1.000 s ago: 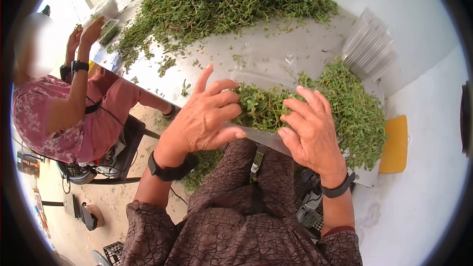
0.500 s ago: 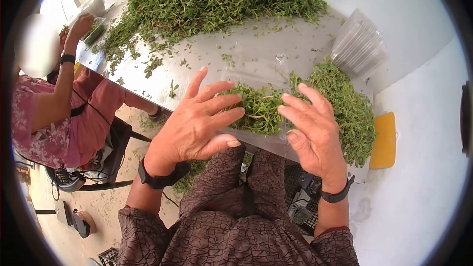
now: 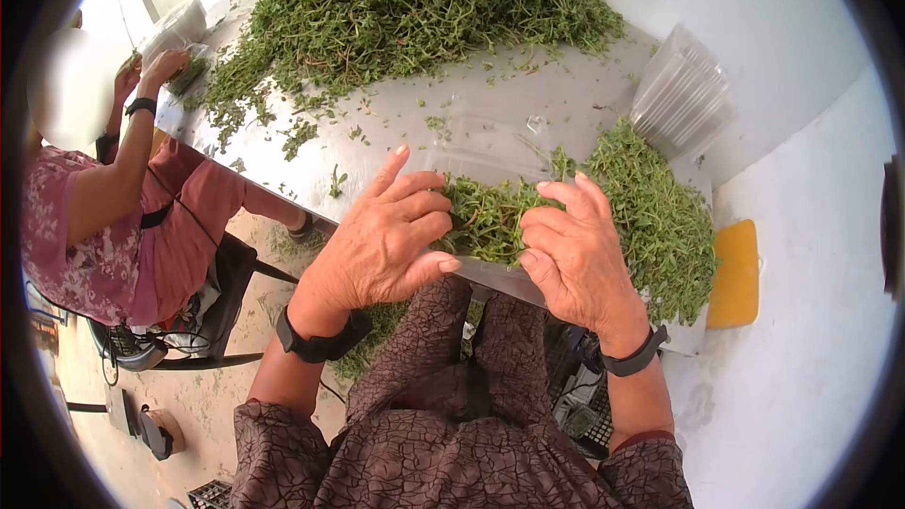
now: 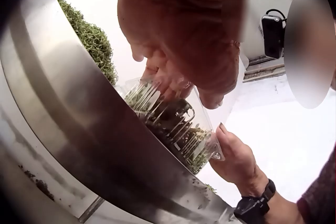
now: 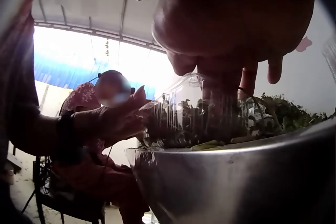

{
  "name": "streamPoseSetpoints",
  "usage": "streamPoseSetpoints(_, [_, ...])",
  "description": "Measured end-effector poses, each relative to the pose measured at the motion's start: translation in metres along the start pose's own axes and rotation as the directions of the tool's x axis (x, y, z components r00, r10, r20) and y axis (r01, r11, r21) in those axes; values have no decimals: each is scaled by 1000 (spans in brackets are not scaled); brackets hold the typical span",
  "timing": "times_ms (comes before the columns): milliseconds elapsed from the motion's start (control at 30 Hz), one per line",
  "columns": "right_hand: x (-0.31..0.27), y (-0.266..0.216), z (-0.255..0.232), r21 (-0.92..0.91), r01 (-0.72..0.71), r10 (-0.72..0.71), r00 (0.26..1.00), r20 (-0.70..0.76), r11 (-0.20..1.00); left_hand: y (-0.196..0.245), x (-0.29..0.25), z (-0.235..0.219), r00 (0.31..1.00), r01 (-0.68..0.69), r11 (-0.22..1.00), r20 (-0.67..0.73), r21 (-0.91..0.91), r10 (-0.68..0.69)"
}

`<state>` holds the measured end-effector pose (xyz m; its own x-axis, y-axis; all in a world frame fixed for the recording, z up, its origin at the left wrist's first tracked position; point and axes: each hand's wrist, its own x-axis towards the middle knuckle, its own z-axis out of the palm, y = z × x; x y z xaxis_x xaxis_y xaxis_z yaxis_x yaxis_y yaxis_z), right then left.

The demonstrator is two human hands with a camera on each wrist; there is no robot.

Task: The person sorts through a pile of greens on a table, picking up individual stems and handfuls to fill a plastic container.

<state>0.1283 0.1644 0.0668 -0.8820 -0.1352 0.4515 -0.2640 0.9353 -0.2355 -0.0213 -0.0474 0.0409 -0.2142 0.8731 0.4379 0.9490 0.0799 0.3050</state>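
At the near edge of the metal table, a clear plastic box [image 3: 504, 279] holds leafy green sprigs [image 3: 490, 217]. Its clear lid [image 3: 485, 137] lies folded back on the far side. My left hand [image 3: 382, 236] is at the box's left end, fingers bent down at the sprigs and thumb apart over the near wall. From the right end my right hand [image 3: 570, 254] touches the sprigs with curved fingers, thumb beside them. In the right wrist view, fingers reach down into the box [image 5: 181, 124]; sprigs show through the ribbed wall. The fingertips are partly hidden.
A big heap of sprigs [image 3: 424, 9] covers the table's back. A smaller pile [image 3: 660, 221] sits right of the box, before stacked clear containers [image 3: 683, 94]. A yellow board [image 3: 733, 273] leans by the wall. Another person [image 3: 123, 188] sits at the left, handling greens.
Half a second ago both hands were raised with fingers spread; now they are lower and closer to the sprigs, the right fingers more bent. The box stays at the table edge.
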Motion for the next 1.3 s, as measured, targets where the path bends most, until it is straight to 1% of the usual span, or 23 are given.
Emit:
streamPoseSetpoints(33, [0,0,-1,8,-8,8,1000,7,1000,0,-1,-2,1000,0,1000,-2,2,0])
streamPoseSetpoints(100, [-1,-1,-3,17,-14,14,1000,17,1000,1,-4,-6,1000,17,998,0,-68,-17])
streamPoseSetpoints(133, [-2,-2,-6,28,-9,8,1000,9,1000,0,-7,-8,1000,22,997,-1,-67,-22])
streamPoseSetpoints(200, [-2,0,-10,47,-2,2,1000,2,999,-1,-13,-13,995,-8,987,-104,-158,-9])
streamPoseSetpoints(233, [-3,2,-13,48,4,-2,999,-40,999,-2,-16,-16,995,0,987,-102,-159,-16])
streamPoseSetpoints(267, [-4,3,-15,48,11,-7,997,-83,999,-3,-19,-18,982,25,983,-180,-180,-58])
streamPoseSetpoints(300, [-4,4,-17,54,15,-11,997,-79,998,-3,-22,-21,961,48,978,-258,-201,-100])
streamPoseSetpoints(367, [-3,4,-19,43,-38,44,988,-146,998,-5,-25,-23,951,78,976,-280,-202,-134])
streamPoseSetpoints(433, [-1,3,-17,49,-41,47,989,-141,998,-7,-28,-23,950,63,977,-289,-206,-122])
streamPoseSetpoints(500, [1,1,-15,32,-40,43,993,-108,999,-5,-28,-20,949,59,978,-292,-200,-117])
streamPoseSetpoints(567, [2,-1,-12,14,-38,39,996,-85,999,-3,-26,-16,969,14,990,-243,-137,-48])
streamPoseSetpoints(633, [4,-4,-11,-6,-37,37,997,-65,999,-1,-23,-13,970,-2,988,-239,-157,-36])
streamPoseSetpoints(700, [5,-6,-10,19,-28,29,998,-63,999,0,-19,-10,985,-51,995,-169,-87,36])
streamPoseSetpoints(733, [5,-7,-8,18,-33,34,998,-61,999,1,-17,-8,984,-77,994,-165,-83,63])
streamPoseSetpoints(767, [6,-7,-7,14,-35,35,998,-45,999,3,-15,-7,984,-80,993,-165,-88,64])
streamPoseSetpoints(833, [4,-6,-3,6,-38,38,999,-31,999,4,-11,-6,993,-67,998,-98,-22,65])
streamPoseSetpoints(933, [1,-5,3,-9,-59,59,998,-22,998,3,-9,-1,991,-55,998,-124,-30,51])
streamPoseSetpoints(1067, [0,-2,6,-53,-78,77,997,-22,996,1,-7,0,992,-49,999,-120,-8,48])
streamPoseSetpoints(1133, [0,-2,7,-72,-80,79,997,-24,994,1,-5,-3,995,-37,999,-86,34,40])
streamPoseSetpoints(1300, [-1,-1,9,-86,-79,76,996,-39,993,0,-1,-3,993,-65,997,-97,41,69])
